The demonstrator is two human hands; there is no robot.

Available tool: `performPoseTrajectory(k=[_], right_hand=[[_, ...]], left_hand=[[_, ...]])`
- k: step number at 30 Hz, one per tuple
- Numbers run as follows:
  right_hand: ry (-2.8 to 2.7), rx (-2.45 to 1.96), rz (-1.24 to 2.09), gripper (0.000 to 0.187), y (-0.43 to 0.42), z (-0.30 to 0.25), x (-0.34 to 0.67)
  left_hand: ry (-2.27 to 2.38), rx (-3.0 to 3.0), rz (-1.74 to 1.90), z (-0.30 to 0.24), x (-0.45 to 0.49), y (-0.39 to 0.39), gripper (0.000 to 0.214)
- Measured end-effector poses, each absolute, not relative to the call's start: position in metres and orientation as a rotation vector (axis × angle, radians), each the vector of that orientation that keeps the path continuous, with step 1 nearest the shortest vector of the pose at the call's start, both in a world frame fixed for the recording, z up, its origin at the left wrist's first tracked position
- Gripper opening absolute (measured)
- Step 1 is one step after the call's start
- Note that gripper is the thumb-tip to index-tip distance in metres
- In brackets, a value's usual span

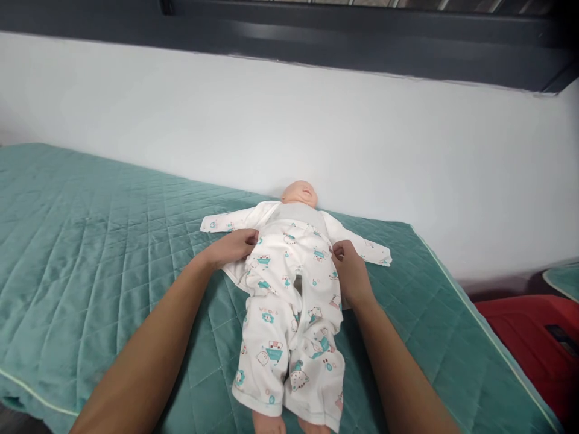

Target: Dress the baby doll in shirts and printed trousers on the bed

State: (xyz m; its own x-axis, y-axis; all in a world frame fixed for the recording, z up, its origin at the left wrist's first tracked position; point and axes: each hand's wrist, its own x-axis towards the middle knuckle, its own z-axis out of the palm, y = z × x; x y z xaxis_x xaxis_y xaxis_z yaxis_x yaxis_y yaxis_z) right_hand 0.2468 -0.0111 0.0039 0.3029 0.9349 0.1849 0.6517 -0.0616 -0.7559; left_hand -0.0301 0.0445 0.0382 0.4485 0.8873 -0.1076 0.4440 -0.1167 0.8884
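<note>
A baby doll point(300, 191) lies on its back, head toward the wall and feet toward me. It wears white printed pants point(271, 325), pulled high over its belly, and a white long-sleeved top point(362, 242) with both sleeves spread out sideways. My left hand point(235, 246) pinches the pants at the left side of the waist, fingers curled in. At the opposite side of the waist, my right hand point(350, 268) has its fingers closed on the pants' edge. Both fingertips are partly hidden. A plain pale patch shows on the chest above the waistband.
The doll rests on a green quilted cover point(113, 259). Behind it rises a white wall point(217, 120), topped by a dark window frame point(294, 42). Past the cover's right edge stands a red case-like object point(529, 343).
</note>
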Motion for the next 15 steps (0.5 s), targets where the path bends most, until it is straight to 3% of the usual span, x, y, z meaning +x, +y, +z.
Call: performPoseTrajectory(k=[8, 15], right_hand=[[-1.435, -1.874, 0.432, 0.021, -0.016, 0.008, 0.243], [-1.538, -1.82, 0.608, 0.019, -0.007, 0.004, 0.254]], left_hand=[[1.192, 1.713, 0.585, 0.032, -0.032, 0.046, 0.011], [1.381, 1.805, 0.576, 0.019, -0.026, 0.058, 0.007]])
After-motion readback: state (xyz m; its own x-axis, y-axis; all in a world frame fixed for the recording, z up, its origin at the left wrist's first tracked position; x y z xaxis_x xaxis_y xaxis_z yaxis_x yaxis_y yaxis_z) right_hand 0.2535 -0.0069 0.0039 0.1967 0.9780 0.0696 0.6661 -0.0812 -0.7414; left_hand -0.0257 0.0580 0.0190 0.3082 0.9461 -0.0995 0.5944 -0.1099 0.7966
